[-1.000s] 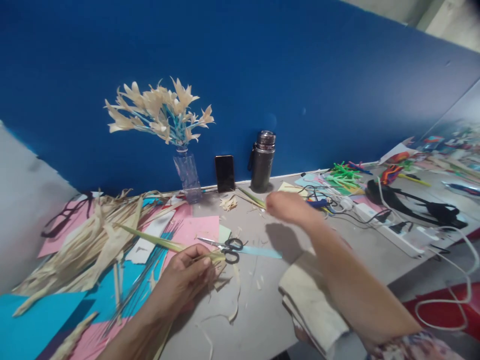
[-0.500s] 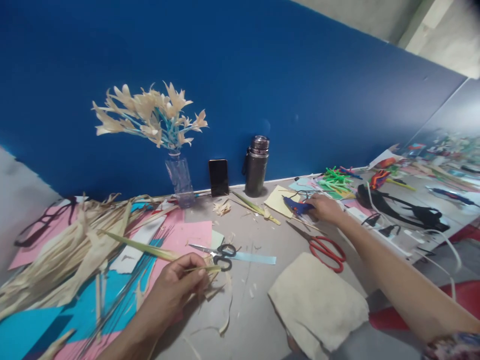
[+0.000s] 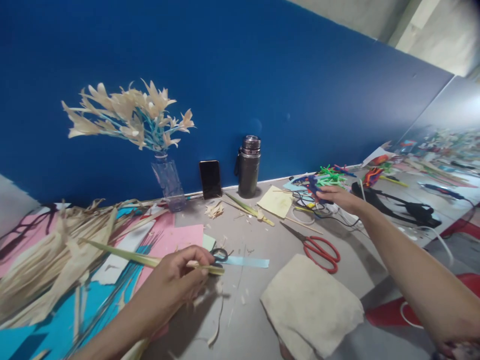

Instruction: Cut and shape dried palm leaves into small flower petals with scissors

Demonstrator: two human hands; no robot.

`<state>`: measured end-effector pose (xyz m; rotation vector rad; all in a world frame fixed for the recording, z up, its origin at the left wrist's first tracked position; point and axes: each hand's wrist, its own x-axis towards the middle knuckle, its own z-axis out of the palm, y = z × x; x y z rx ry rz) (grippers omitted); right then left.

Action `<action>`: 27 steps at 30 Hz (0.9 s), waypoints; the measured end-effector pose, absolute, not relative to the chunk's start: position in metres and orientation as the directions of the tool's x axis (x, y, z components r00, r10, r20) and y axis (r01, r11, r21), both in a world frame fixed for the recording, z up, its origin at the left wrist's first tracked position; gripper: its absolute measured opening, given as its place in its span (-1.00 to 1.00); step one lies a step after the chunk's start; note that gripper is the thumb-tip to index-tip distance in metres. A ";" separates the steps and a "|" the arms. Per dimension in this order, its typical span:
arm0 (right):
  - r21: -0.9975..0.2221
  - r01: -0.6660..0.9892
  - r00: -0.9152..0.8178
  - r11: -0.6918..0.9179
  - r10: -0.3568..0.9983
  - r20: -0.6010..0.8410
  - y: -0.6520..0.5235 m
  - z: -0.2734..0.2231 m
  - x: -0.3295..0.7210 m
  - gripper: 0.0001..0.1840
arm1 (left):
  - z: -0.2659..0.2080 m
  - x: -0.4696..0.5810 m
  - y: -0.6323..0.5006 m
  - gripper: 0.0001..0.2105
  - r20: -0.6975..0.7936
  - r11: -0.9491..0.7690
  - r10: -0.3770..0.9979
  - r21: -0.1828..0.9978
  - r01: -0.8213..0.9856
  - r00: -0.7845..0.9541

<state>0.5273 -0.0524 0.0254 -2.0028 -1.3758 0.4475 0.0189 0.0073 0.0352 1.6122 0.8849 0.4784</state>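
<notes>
Between the thumb and fingers of my left hand (image 3: 183, 277) is a long greenish husk strip (image 3: 129, 253). Its short end pokes out past my fingertips, and the rest trails left over paper and dry husks. Black-handled scissors (image 3: 220, 255) lie partly hidden behind this hand. Further back on the right, my right hand (image 3: 335, 196) is closed around a blue glue gun (image 3: 312, 187), lifted near the green pipe cleaners (image 3: 332, 176). A dark cord hangs below it. Red-handled scissors (image 3: 321, 251) lie on the table between my hands.
A bottle vase (image 3: 168, 185) with husk flowers (image 3: 131, 112), a phone (image 3: 210, 179) and a flask (image 3: 249, 165) stand along the blue wall. Dry husks (image 3: 56, 260) cover the left side. A beige cloth (image 3: 311, 302) lies in front; a black strap (image 3: 397, 207) is at right.
My right hand has lifted the glue gun off the yellow paper and moved it back and right. My left hand still holds the husk strip. The view has shifted slightly right.
</notes>
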 end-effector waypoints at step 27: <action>-0.851 0.484 0.153 -0.203 0.977 -0.146 0.001 0.005 0.503 -0.49 | -0.013 0.252 0.105 -0.86 -0.020 -0.798 0.476 0.410 0.442 0.879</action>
